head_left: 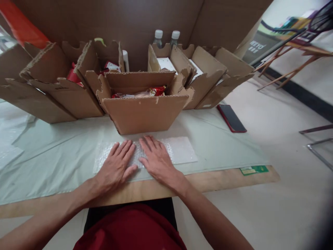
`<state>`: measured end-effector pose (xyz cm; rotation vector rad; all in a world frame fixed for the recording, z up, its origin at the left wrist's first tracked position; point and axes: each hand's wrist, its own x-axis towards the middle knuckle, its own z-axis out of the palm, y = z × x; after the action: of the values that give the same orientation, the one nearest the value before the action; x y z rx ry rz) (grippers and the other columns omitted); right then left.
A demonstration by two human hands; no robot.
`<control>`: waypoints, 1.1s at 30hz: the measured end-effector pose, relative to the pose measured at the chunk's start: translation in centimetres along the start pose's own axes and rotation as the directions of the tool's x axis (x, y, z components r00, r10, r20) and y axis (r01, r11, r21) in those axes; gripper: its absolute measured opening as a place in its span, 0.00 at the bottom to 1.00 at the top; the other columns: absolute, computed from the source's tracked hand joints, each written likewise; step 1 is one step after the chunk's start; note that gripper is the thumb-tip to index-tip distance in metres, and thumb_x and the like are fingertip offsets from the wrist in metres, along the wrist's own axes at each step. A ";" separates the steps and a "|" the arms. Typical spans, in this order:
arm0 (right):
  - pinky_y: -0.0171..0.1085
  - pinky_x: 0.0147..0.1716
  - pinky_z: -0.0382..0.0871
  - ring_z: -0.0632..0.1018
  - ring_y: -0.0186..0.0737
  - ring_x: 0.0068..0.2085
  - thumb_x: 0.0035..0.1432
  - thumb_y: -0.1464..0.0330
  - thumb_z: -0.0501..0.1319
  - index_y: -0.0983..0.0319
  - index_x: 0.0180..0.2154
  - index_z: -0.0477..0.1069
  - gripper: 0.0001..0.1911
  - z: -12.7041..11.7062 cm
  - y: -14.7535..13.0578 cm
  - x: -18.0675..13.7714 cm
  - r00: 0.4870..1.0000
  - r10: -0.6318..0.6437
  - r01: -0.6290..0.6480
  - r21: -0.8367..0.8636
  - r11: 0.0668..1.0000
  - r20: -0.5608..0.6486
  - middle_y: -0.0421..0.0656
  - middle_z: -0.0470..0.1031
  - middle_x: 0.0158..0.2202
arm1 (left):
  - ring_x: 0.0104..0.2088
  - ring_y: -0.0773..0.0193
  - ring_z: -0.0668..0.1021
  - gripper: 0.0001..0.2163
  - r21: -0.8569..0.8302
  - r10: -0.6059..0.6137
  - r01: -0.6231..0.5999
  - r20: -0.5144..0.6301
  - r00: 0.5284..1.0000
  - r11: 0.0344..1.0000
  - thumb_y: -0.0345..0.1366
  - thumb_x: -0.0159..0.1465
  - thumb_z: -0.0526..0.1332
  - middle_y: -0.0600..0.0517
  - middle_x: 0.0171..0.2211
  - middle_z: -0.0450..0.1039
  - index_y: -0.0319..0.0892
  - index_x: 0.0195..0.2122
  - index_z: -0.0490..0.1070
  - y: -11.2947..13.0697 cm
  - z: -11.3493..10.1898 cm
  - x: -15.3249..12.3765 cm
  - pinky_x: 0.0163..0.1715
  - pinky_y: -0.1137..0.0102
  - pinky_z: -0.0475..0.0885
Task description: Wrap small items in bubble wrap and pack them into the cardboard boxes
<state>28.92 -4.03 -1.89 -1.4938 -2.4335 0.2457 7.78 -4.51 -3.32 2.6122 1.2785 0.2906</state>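
A sheet of clear bubble wrap [182, 151] lies flat on the pale green table cover, just in front of an open cardboard box [143, 113]. My left hand [117, 166] and my right hand [154, 158] both rest palm down on the middle of the sheet, side by side, fingers stretched out and lying flat. Neither hand holds anything. The box in front of them contains red and clear packets [145, 92].
More open cardboard boxes stand at the back left [52, 100] and back right [208, 83], some with red items. Two bottles [166, 38] stand behind them. A dark phone [231, 118] lies at the right. A green card [253, 170] sits near the table's front edge.
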 end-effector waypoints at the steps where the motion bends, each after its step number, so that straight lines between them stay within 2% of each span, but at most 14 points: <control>1: 0.55 0.68 0.59 0.60 0.57 0.72 0.69 0.59 0.60 0.68 0.69 0.61 0.33 0.2 1.0 -0.6 1.000 0.028 -0.027 -0.027 0.999 0.014 0.58 0.60 0.71 | 0.73 0.42 0.58 0.30 0.022 -0.022 0.022 0.012 1.000 1.000 0.50 0.74 0.50 0.37 0.73 0.55 0.40 0.72 0.55 -0.8 0.1 -0.6 0.72 0.45 0.46; 3: 0.58 0.68 0.57 0.60 0.59 0.72 0.71 0.55 0.58 0.67 0.69 0.61 0.33 0.2 4.0 -3.0 0.995 0.097 -0.097 -0.087 0.991 -0.001 0.57 0.60 0.71 | 0.75 0.43 0.54 0.28 0.066 -0.059 0.058 0.010 0.998 0.996 0.49 0.74 0.50 0.40 0.75 0.51 0.44 0.71 0.57 -2.5 -0.1 -2.2 0.72 0.46 0.44; 5: 0.60 0.67 0.58 0.61 0.59 0.71 0.72 0.54 0.54 0.65 0.70 0.59 0.33 -0.3 7.4 -6.0 0.980 0.188 -0.196 -0.139 0.971 -0.068 0.57 0.60 0.71 | 0.75 0.43 0.51 0.27 0.093 -0.096 0.096 -0.004 0.995 0.991 0.49 0.74 0.50 0.42 0.76 0.48 0.47 0.72 0.57 -3.8 -0.6 -3.8 0.72 0.45 0.44; 8: 0.61 0.64 0.60 0.64 0.60 0.70 0.73 0.53 0.48 0.64 0.68 0.62 0.31 -1.6 11.5 -10.0 0.929 0.329 -0.358 -0.181 0.916 -0.169 0.57 0.62 0.70 | 0.75 0.42 0.51 0.25 0.088 -0.124 0.124 -0.007 0.992 0.988 0.48 0.75 0.49 0.43 0.76 0.47 0.50 0.71 0.58 -4.8 -1.3 -5.1 0.71 0.43 0.46; 10: 0.61 0.61 0.63 0.68 0.60 0.67 0.73 0.53 0.45 0.65 0.63 0.68 0.30 -2.7 13.0 -11.3 0.892 0.387 -0.430 -0.171 0.887 -0.235 0.58 0.67 0.66 | 0.74 0.42 0.53 0.24 0.068 -0.180 0.185 -0.070 0.981 0.980 0.47 0.75 0.48 0.42 0.75 0.50 0.49 0.70 0.59 -5.0 -1.7 -5.4 0.70 0.44 0.50; 12: 0.60 0.59 0.66 0.72 0.60 0.64 0.73 0.54 0.44 0.65 0.58 0.72 0.30 -3.7 13.7 -11.4 0.869 0.399 -0.449 -0.126 0.884 -0.294 0.59 0.72 0.62 | 0.72 0.41 0.60 0.23 0.066 -0.282 0.298 -0.183 0.942 0.952 0.46 0.75 0.48 0.38 0.72 0.56 0.45 0.66 0.64 -5.2 -2.4 -5.5 0.68 0.45 0.56; 14: 0.60 0.59 0.67 0.73 0.60 0.63 0.72 0.53 0.45 0.64 0.56 0.74 0.29 -4.2 13.9 -10.2 0.873 0.376 -0.417 -0.073 0.906 -0.312 0.58 0.73 0.62 | 0.65 0.37 0.68 0.24 0.102 -0.381 0.418 -0.265 0.886 0.903 0.49 0.73 0.50 0.34 0.65 0.64 0.40 0.61 0.69 -5.4 -3.2 -5.7 0.62 0.44 0.63; 16: 0.61 0.59 0.66 0.72 0.61 0.63 0.70 0.52 0.48 0.64 0.56 0.73 0.28 -4.2 13.9 -8.3 0.895 0.347 -0.369 -0.029 0.929 -0.279 0.58 0.71 0.63 | 0.56 0.36 0.73 0.25 0.165 -0.447 0.494 -0.255 0.858 0.854 0.52 0.70 0.53 0.32 0.57 0.71 0.37 0.55 0.73 -5.3 -3.9 -5.9 0.56 0.44 0.68; 20: 0.64 0.56 0.67 0.73 0.64 0.61 0.62 0.51 0.53 0.63 0.49 0.76 0.27 -3.2 14.0 -4.4 0.933 0.322 -0.323 0.022 0.946 -0.163 0.58 0.73 0.61 | 0.46 0.43 0.75 0.20 0.193 -0.526 0.562 -0.206 0.825 0.804 0.52 0.67 0.56 0.39 0.45 0.76 0.40 0.47 0.76 -4.6 -4.0 -5.8 0.49 0.51 0.70; 24: 0.60 0.52 0.71 0.77 0.61 0.55 0.60 0.49 0.53 0.58 0.31 0.73 0.21 -3.5 13.4 -3.8 0.943 0.299 -0.282 0.131 0.951 -0.146 0.54 0.78 0.54 | 0.43 0.48 0.75 0.09 0.021 -0.549 0.560 -0.169 0.818 0.828 0.42 0.64 0.58 0.42 0.39 0.75 0.43 0.33 0.73 -3.7 -3.3 -4.8 0.46 0.55 0.69; 27: 0.49 0.38 0.76 0.81 0.53 0.40 0.57 0.47 0.58 0.57 0.29 0.71 0.20 -5.0 11.4 -5.3 0.910 0.395 -0.352 0.267 0.897 -0.126 0.48 0.81 0.39 | 0.38 0.53 0.76 0.05 -0.213 -0.586 0.554 -0.131 0.800 0.805 0.38 0.60 0.58 0.46 0.36 0.75 0.44 0.29 0.68 -3.7 -4.2 -4.5 0.41 0.60 0.70; 30: 0.41 0.29 0.76 0.81 0.49 0.34 0.53 0.50 0.66 0.56 0.40 0.76 0.19 -5.8 6.8 -7.6 0.851 0.525 -0.432 0.523 0.735 -0.034 0.44 0.80 0.34 | 0.31 0.59 0.75 0.08 -0.419 -0.658 0.571 -0.090 0.748 0.706 0.41 0.61 0.57 0.52 0.30 0.72 0.44 0.36 0.69 -5.0 -6.9 -4.7 0.34 0.65 0.69; 31: 0.40 0.29 0.77 0.82 0.48 0.36 0.53 0.52 0.67 0.56 0.46 0.76 0.22 -5.6 4.6 -8.4 0.835 0.550 -0.442 0.622 0.646 0.021 0.45 0.80 0.36 | 0.30 0.61 0.74 0.11 -0.440 -0.670 0.570 -0.106 0.735 0.694 0.42 0.62 0.57 0.53 0.29 0.72 0.43 0.40 0.70 -5.8 -8.0 -4.7 0.34 0.66 0.69; 33: 0.39 0.31 0.79 0.83 0.45 0.36 0.60 0.54 0.66 0.55 0.61 0.69 0.29 -4.5 -0.1 -9.8 0.801 0.569 -0.473 0.779 0.411 0.186 0.47 0.81 0.42 | 0.31 0.61 0.76 0.18 -0.396 -0.657 0.557 -0.179 0.733 0.730 0.41 0.62 0.58 0.54 0.31 0.74 0.41 0.52 0.70 -7.4 -10.1 -4.0 0.37 0.66 0.70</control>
<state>34.50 -12.77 0.99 -1.6412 -1.2856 1.1842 -2.91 -2.11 3.92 1.7757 1.9316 0.7294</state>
